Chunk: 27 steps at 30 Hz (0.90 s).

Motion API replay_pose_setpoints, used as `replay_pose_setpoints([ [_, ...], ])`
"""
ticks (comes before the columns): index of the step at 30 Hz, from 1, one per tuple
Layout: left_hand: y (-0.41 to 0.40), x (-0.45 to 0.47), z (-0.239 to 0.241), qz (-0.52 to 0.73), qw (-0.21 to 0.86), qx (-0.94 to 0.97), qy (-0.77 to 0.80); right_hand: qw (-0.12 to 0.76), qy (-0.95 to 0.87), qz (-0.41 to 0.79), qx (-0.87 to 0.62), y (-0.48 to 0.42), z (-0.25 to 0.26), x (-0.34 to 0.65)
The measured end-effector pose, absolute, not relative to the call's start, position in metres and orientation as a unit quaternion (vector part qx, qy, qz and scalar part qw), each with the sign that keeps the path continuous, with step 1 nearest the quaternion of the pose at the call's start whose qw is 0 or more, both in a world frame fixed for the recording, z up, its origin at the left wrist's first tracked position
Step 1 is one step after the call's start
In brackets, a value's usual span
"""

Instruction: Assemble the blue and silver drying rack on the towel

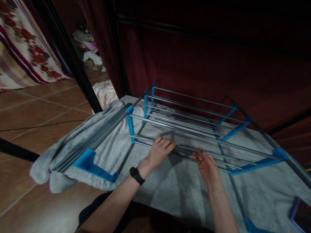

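So, the rack (pixel 264 164) lies on the blanket (pixel 177 187), several rods (pixel 155 122) already spanning its brackets (pixel 130 124), a bundle (pixel 93 140) at left not yet spread. Left hand (pixel 160 148) curls over a front rod (pixel 184 148); right hand (pixel 206 161) is at it, pinching or not, can't tell.

A dark red curtain (pixel 194 61) hangs beyond a rumpled grey blanket (pixel 179 184), where a phone (pixel 301 213) lies at the right edge. Left, past a black post (pixel 66 58), a flowered cloth (pixel 36 48) and thin cable (pixel 48 125) meet the brown tiled floor (pixel 48 108).
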<state>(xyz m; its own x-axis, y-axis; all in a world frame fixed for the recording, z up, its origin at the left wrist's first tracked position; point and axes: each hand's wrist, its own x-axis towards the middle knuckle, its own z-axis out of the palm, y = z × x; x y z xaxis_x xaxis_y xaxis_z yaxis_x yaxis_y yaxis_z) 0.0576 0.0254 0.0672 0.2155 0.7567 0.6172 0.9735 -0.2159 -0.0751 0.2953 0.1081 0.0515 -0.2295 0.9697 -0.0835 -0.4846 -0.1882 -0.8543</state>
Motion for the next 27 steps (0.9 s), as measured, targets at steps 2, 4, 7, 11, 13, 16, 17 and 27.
replay_pose_setpoints([
  [2, 0.026, 0.057, 0.067, -0.235, 0.224, -0.742, -0.586, 0.521, -0.359, 0.7, -0.33, 0.111, 0.049, 0.297],
  [4, 0.026, 0.056, 0.068, -0.24, 0.219, -0.741, -0.587, 0.518, -0.351, 0.708, -0.328, 0.115, 0.049, 0.298],
  [7, 0.026, 0.054, 0.072, -0.254, 0.22, -0.745, -0.576, 0.525, -0.339, 0.712, -0.32, 0.114, 0.053, 0.297],
  [11, 0.028, 0.045, 0.074, -0.272, 0.241, -0.754, -0.547, 0.539, -0.336, 0.713, -0.297, 0.108, 0.064, 0.292],
  [13, 0.033, 0.038, 0.071, -0.276, 0.244, -0.761, -0.535, 0.536, -0.339, 0.716, -0.292, 0.11, 0.067, 0.29],
  [16, 0.037, 0.029, 0.063, -0.281, 0.251, -0.763, -0.525, 0.552, -0.328, 0.71, -0.289, 0.116, 0.068, 0.294],
  [17, 0.037, 0.027, 0.061, -0.283, 0.253, -0.761, -0.526, 0.558, -0.325, 0.707, -0.288, 0.117, 0.068, 0.296],
  [27, 0.039, 0.016, 0.052, -0.288, 0.278, -0.762, -0.509, 0.583, -0.315, 0.694, -0.281, 0.125, 0.07, 0.315],
])
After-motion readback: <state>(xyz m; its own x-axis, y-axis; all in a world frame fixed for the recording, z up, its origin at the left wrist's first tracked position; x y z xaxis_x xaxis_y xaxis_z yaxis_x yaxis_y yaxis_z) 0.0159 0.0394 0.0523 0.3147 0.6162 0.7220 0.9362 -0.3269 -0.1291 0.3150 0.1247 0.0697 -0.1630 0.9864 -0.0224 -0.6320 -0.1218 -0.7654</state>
